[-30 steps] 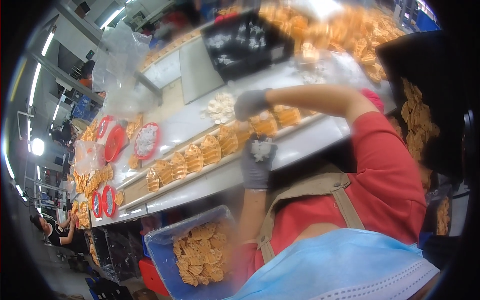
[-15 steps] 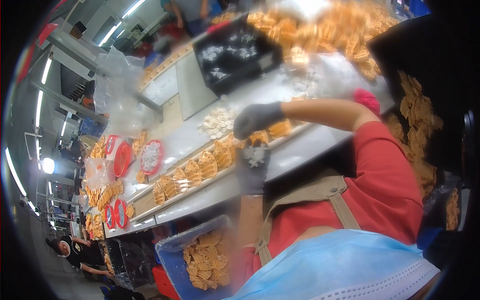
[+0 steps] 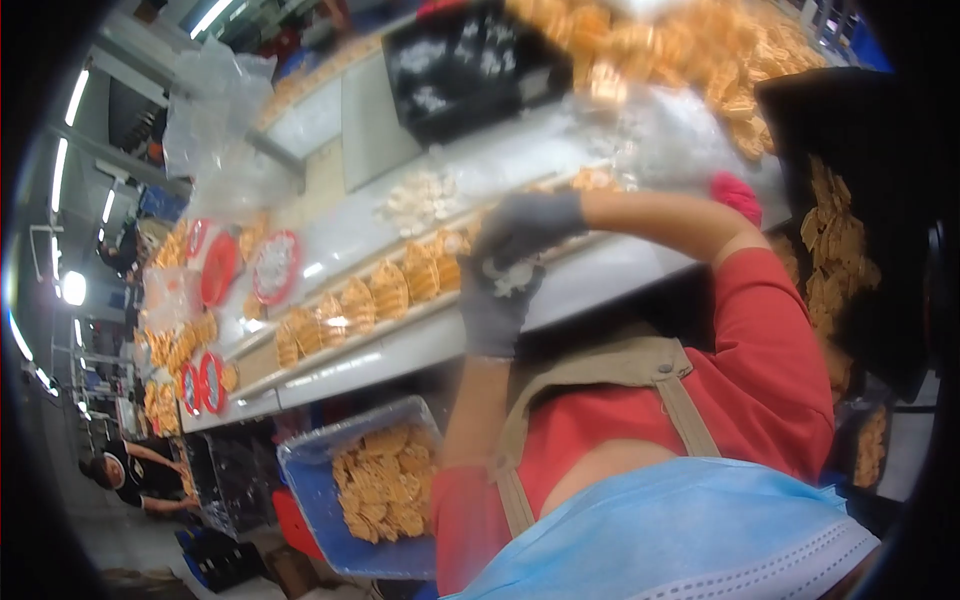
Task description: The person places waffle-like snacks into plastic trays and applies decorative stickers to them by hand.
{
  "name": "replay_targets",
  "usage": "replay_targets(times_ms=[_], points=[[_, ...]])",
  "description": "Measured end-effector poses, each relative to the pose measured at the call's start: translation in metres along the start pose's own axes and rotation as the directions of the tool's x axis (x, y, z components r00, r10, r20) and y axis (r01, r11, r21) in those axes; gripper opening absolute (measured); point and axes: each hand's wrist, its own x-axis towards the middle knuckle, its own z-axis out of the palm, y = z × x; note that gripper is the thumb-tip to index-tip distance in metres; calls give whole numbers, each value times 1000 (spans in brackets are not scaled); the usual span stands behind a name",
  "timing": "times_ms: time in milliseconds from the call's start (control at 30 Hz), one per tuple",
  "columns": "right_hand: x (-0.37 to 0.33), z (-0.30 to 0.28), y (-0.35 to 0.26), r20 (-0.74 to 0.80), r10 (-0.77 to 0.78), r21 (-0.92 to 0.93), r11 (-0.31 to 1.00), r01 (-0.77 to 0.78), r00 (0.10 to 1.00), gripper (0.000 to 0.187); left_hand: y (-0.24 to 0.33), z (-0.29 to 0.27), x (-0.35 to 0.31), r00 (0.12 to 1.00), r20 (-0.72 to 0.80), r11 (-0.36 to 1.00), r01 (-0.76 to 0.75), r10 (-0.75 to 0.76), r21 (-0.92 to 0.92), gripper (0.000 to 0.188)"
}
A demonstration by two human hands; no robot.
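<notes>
My left hand [image 3: 495, 315], in a grey glove, is cupped around several small white plastic pieces [image 3: 515, 279]. My right hand [image 3: 530, 228], gloved in grey too, sits right over that palm with its fingers curled down at the pieces. What its fingertips pinch, if anything, is hidden. Both hands are beside a long pale rail [image 3: 262, 377] holding a row of ribbed orange plastic parts [image 3: 388, 288]. Just beyond the rail lies a loose pile of white round pieces [image 3: 418, 203] on the white table.
A black tray [image 3: 420, 110] of white pieces stands at the back, beside a big orange heap [image 3: 690, 50]. Red dishes [image 3: 276, 267] sit on the left. Below the table edge is a blue bin [image 3: 310, 500] of orange parts. A person in black [image 3: 150, 475] is at far left.
My right hand has come down onto my left palm, where the white pieces lie. My left fingers have closed more around them. The whole view has shifted slightly.
</notes>
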Motion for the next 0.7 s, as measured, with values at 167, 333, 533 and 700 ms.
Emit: replay_targets(times_ms=[167, 333, 533, 700], points=[[33, -1, -28, 173, 217, -172, 967, -187, 961, 16, 18, -39, 9, 993, 73, 995, 99, -98, -12, 66], [62, 13, -13, 65, 292, 152, 942, -299, 954, 15, 32, -76, 25, 985, 144, 977, 117, -91, -180, 58], [87, 5, 38, -10, 355, 227, 911, -343, 935, 35, 48, -94, 25, 979, 93, 923, 202, -181, -327, 41], [117, -12, 79, -172, 523, 318, 831, -455, 835, 22, 54, -118, 32, 977, 59, 912, 212, -205, -352, 36]])
